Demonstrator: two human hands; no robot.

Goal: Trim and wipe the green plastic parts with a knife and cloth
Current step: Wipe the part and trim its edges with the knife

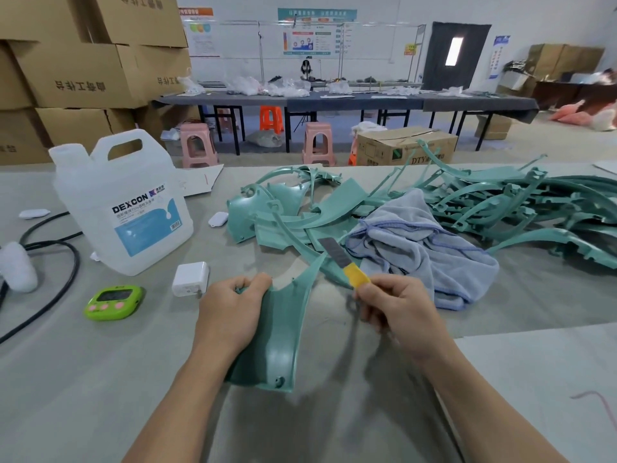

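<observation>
Your left hand [233, 309] grips the green plastic part [280, 332]; your right hand [397, 312] pinches the utility knife [347, 262], blade toward 11 o'clock.

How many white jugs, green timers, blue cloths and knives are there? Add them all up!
White jug: 1
Green timer: 1
Blue cloth: 1
Knife: 1
Total: 4
</observation>
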